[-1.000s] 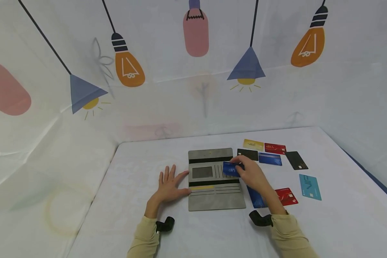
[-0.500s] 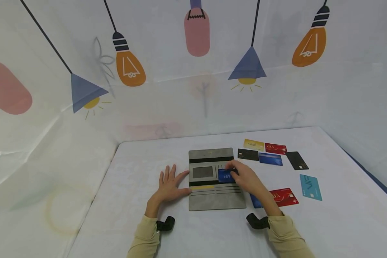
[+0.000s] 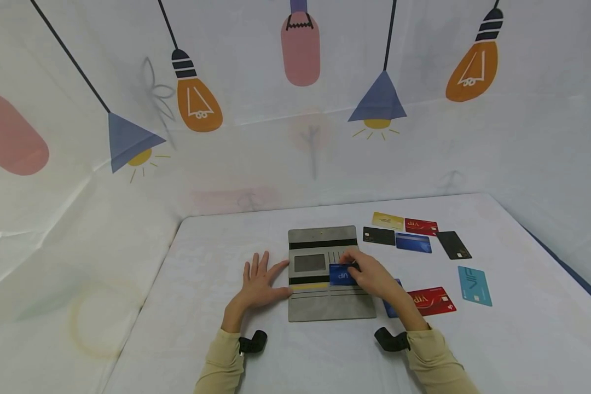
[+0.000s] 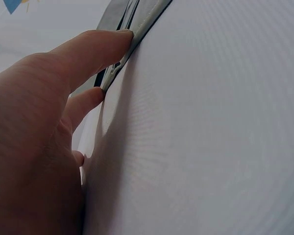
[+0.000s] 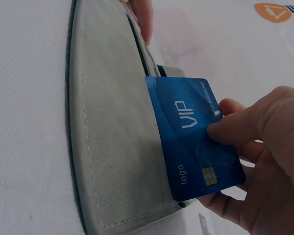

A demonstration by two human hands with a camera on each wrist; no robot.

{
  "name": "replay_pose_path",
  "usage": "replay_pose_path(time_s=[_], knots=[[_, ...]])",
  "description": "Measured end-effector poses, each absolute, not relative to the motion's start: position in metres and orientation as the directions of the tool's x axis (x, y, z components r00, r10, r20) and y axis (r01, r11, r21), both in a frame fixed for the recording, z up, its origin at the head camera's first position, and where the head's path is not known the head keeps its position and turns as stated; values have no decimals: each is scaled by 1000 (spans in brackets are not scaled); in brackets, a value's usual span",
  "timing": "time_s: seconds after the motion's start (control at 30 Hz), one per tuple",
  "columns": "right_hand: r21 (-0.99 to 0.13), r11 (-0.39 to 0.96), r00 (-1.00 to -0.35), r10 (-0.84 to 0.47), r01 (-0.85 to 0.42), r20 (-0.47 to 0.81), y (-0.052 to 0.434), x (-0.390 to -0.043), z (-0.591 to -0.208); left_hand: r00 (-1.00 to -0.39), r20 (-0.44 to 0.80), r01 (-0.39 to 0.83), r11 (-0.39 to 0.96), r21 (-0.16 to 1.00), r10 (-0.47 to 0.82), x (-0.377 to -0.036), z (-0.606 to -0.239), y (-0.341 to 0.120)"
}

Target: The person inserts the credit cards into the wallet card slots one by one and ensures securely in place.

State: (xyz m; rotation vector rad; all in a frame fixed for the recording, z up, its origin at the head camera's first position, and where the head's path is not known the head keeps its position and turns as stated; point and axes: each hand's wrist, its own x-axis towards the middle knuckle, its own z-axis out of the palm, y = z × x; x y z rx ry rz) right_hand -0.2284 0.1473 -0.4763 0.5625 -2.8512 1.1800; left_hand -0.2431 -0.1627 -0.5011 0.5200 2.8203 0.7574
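A grey wallet point(image 3: 307, 313) lies spread flat on the white table, showing card slots and a dark window pocket. My right hand point(image 3: 373, 273) pinches a blue VIP card point(image 5: 186, 139) between thumb and fingers, the thumb on its printed face. In the head view the card overlaps the slots right of the wallet's middle; in the right wrist view its long edge is right at the wallet's inner panel. My left hand point(image 3: 258, 287) rests on the table with fingers spread, thumb and index fingertip touching the wallet's left edge, as the left wrist view point(image 4: 44, 107) also shows.
Right of the wallet lie a red VIP card point(image 3: 432, 301), a partly covered blue card point(image 3: 390, 310) and a teal VIP card point(image 3: 475, 285). Behind them are a gold card point(image 3: 387, 220), another red card point(image 3: 421, 227), two black cards and another blue card point(image 3: 413, 243).
My right hand has carried the blue VIP card left and slightly toward me, from the wallet's right side to over its inner slots. The left hand has stayed in place.
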Motion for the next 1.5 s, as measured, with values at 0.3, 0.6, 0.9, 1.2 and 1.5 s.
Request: replay_pose_path(time_s=[0.3,0.6,0.9,1.2,1.5], knots=[[-682,658,-934,-339,-319,110,146,-228,-481,-924,-84,285,818,500,373,-244,-503,-162],[-680,673,-942,-325,-290,81,144,-228,-482,-927,-88,276,822,497,365,-245,-504,-162],[-682,677,-948,-308,-279,82,142,-230,-485,-924,-87,280,814,508,372,-246,-505,-163],[-701,649,-947,-295,-295,125,140,-230,-488,-926,-80,281,813,509,370,-246,-504,-163],[-764,596,-959,-264,-249,107,145,-232,-493,-924,-76,286,809,513,374,-246,-503,-163]])
